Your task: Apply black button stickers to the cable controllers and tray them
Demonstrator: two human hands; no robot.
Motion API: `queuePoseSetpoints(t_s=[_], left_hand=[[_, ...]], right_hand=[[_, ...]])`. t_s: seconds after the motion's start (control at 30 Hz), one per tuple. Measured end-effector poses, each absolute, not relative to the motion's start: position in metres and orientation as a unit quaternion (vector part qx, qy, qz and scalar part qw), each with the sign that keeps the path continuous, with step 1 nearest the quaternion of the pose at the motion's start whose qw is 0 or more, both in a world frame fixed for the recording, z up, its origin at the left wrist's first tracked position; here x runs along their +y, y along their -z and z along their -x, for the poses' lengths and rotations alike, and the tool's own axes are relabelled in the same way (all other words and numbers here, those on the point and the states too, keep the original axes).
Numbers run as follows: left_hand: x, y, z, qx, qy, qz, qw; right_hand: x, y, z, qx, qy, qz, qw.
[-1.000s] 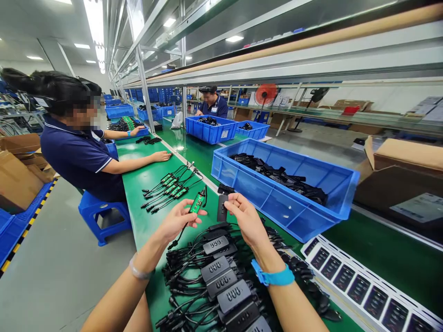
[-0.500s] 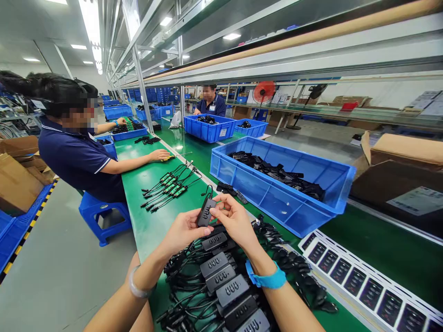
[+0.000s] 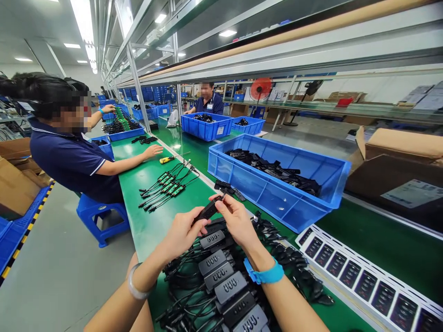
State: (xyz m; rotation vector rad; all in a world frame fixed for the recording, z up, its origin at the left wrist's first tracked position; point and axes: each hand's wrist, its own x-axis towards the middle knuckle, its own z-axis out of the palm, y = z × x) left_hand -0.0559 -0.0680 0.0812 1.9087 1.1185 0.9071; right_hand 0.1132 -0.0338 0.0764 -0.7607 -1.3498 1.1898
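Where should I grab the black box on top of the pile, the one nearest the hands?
Pinch the flat black box by its long sides, coming from straight above. It lies flat, so its wide body gives your fingers a firm hold. Don't pull the thin black cables, because they're tangled together underneath.

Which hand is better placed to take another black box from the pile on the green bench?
Probably the right hand: it is above the pile of black plastic boxes with cables, and only its fingertips touch the held black box. The left hand grips that box from the side.
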Motion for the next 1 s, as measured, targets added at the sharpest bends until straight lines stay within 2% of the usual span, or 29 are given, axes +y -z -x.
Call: queuePoseSetpoints(t_s=[0.13, 0.27, 0.37, 0.47, 0.53, 0.6, 0.67, 0.77, 0.87, 1.0], left_hand=[[-0.063, -0.086, 0.063, 0.453, -0.311, -0.788, 0.278], [-0.073, -0.079, 0.061, 0.485, -0.29, -0.754, 0.335], [-0.087, -0.069, 0.054, 0.487, -0.26, -0.758, 0.347], [-0.098, -0.058, 0.05, 0.494, -0.21, -0.795, 0.283], [-0.1, -0.052, 0.052, 0.485, -0.187, -0.821, 0.237], [-0.093, -0.048, 0.057, 0.472, -0.193, -0.837, 0.198], [-0.076, -0.044, 0.065, 0.498, -0.197, -0.831, 0.149], [-0.034, -0.035, 0.082, 0.598, -0.168, -0.779, 0.079], [0.011, -0.023, 0.1, 0.672, -0.17, -0.719, 0.049], [0.046, -0.007, 0.114, 0.728, -0.187, -0.658, 0.046]], right_hand=[[-0.024, -0.083, -0.128, -0.354, -0.615, 0.24, 0.662], [-0.008, -0.088, -0.161, -0.218, -0.615, 0.243, 0.718], [0.003, -0.082, -0.189, -0.206, -0.516, 0.325, 0.766], [0.014, -0.065, -0.211, -0.27, -0.303, 0.452, 0.794], [0.024, -0.05, -0.219, -0.39, -0.123, 0.555, 0.725], [0.035, -0.036, -0.218, -0.523, -0.03, 0.617, 0.587], [0.049, -0.022, -0.209, -0.62, -0.045, 0.629, 0.467], [0.068, -0.005, -0.187, -0.684, -0.095, 0.617, 0.376], [0.078, 0.005, -0.169, -0.709, -0.113, 0.621, 0.314], [0.082, 0.008, -0.159, -0.711, -0.14, 0.632, 0.275]])
